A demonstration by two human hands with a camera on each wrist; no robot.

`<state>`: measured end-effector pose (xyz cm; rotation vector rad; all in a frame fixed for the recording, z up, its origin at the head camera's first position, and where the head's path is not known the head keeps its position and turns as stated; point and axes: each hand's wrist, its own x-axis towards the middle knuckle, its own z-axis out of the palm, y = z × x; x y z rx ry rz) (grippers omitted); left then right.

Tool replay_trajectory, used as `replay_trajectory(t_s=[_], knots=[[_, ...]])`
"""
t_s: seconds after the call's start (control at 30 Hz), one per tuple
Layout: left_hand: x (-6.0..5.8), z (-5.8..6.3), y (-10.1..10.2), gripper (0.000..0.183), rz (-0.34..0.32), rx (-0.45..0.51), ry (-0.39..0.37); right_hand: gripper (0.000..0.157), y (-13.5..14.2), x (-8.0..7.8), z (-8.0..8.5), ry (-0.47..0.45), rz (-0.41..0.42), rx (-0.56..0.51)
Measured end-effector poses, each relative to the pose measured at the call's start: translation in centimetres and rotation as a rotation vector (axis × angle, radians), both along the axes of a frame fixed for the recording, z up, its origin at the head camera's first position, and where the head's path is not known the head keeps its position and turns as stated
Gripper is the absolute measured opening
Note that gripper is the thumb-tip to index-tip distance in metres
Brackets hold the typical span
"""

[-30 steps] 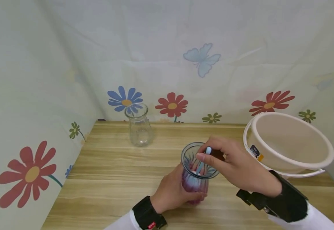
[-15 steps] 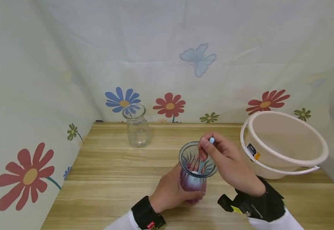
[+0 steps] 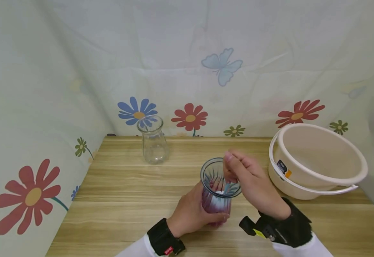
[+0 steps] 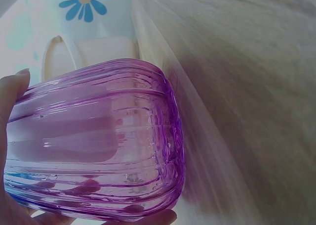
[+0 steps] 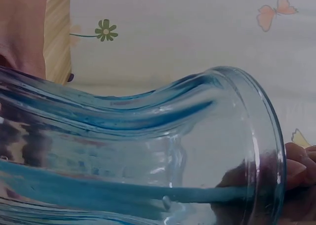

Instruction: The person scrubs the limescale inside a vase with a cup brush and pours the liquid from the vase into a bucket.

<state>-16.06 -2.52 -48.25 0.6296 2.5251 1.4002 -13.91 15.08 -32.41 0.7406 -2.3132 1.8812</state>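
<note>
Right hand: slid left since a second ago, fingers curled round a blue stick down in the vase
Left hand: wrapped round that vase, counter stretching to its left edge
Bucket: just beyond right hand
Clear jar: near back edge
Right wrist cam: stick inside the neck, mostly hidden in head view
</note>
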Motion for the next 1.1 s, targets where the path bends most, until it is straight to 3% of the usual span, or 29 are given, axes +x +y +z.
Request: replay_trajectory(t_s=[0.2,0.47,1.1], knots=[[0.0,0.0,0.1,0.097,-0.003,0.0,0.019,0.038,-0.2,-0.1,0.0,0.031,0.015,0.03],[0.0,-0.2,0.1,0.098,-0.001,-0.002,0.03,0.04,-0.1,-0.1,0.2,-0.003,0.015,0.046],[-0.2,-0.1,0.2,0.103,-0.011,0.005,-0.015,0.042,0.1,0.3,1.7,0.085,-0.026,-0.04]])
